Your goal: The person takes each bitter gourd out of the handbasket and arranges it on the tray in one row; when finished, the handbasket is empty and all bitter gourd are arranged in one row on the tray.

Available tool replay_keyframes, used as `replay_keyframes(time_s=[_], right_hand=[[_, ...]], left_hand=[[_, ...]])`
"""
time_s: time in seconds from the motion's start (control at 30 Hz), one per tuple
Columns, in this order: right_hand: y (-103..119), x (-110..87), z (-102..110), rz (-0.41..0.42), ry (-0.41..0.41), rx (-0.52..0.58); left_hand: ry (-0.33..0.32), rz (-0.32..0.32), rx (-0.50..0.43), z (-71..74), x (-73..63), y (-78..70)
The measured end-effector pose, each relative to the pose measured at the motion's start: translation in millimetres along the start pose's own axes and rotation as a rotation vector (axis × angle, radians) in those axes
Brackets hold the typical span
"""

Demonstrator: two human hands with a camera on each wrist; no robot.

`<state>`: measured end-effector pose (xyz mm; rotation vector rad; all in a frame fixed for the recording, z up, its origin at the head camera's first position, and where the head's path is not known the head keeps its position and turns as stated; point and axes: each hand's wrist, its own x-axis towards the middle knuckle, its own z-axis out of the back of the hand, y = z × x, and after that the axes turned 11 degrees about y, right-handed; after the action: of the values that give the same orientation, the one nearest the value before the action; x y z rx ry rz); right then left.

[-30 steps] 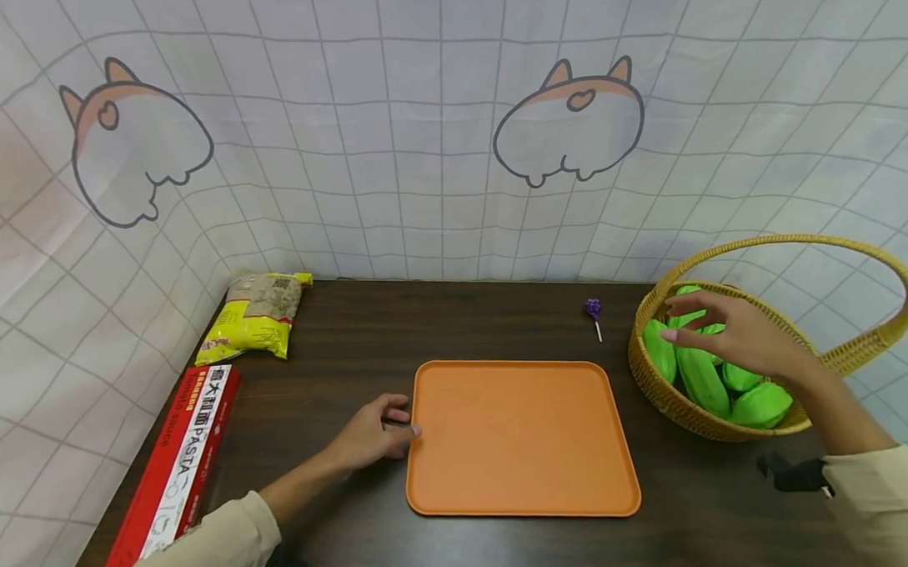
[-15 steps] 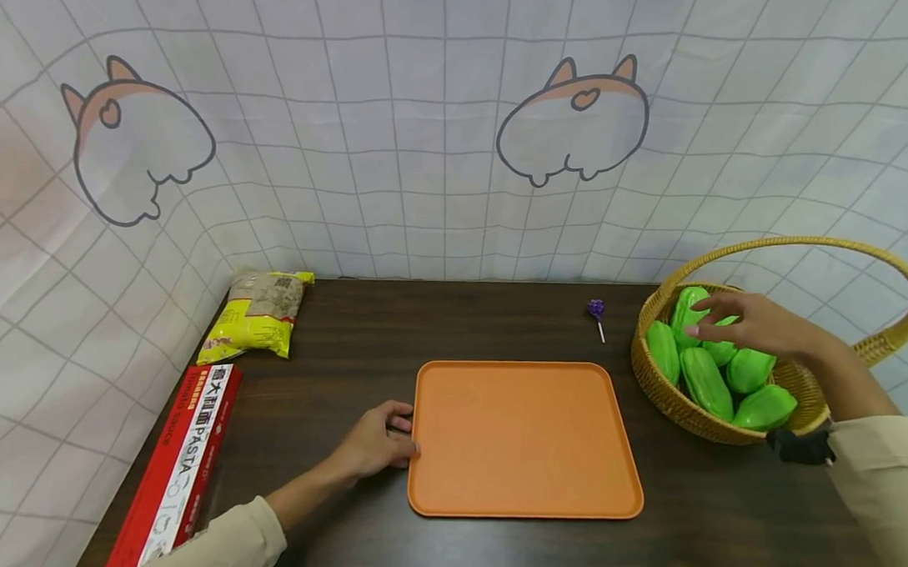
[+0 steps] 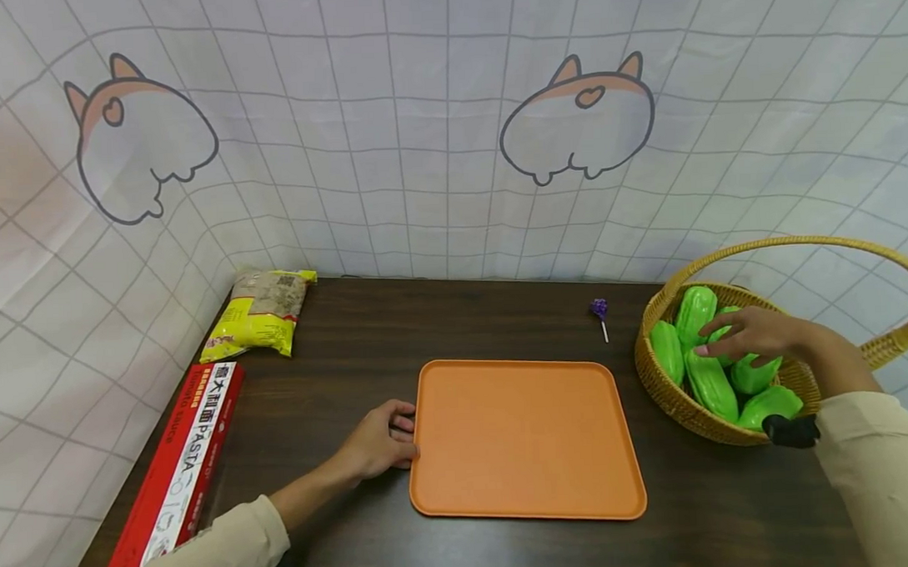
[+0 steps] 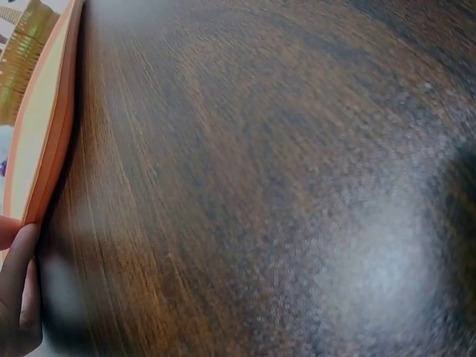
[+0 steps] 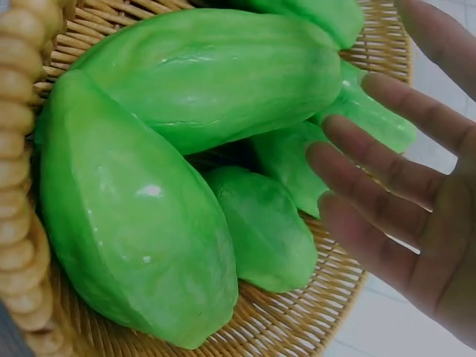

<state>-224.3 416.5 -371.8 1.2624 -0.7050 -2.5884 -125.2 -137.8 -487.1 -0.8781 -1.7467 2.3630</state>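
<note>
My left hand [image 3: 380, 440] pinches the left rim of an orange rectangular tray [image 3: 527, 439], which lies flat on the dark wooden table. In the left wrist view, its fingers [image 4: 16, 279] meet the tray's edge [image 4: 53, 141]. Over on the right, my right hand [image 3: 759, 337] hovers above a wicker basket [image 3: 672, 405] with a tall handle. Several glossy green papayas [image 3: 709, 383] fill the basket. The right wrist view has the right hand's fingers spread beside the papayas [image 5: 141, 216], holding nothing. Part of the basket's inside is hidden beneath that hand.
A purple-wrapped lollipop [image 3: 600, 312] lies behind the tray, left of the basket. At the back left are a yellow bag [image 3: 260, 315] with a clear window and a long red pasta box [image 3: 178, 468]. A grid-patterned cloth [image 3: 389, 152] hangs behind the table.
My right hand has shifted slightly right and down over the basket, its fingers staying apart from the papayas. The left hand keeps its place at the tray's rim.
</note>
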Motion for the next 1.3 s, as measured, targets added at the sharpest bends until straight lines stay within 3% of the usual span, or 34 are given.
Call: replay_keyframes(time_s=[0.43,1.3], right_hand=[[-5,10.0,2,-0.053,0.122,0.034],[-2,15.9,0,0.037,0.095,-0.027]], left_hand=[[0.008,-0.002,-0.001,-0.2,0.8,1.1],[-0.015,0.010,0.000,-0.9,0.5,0.4]])
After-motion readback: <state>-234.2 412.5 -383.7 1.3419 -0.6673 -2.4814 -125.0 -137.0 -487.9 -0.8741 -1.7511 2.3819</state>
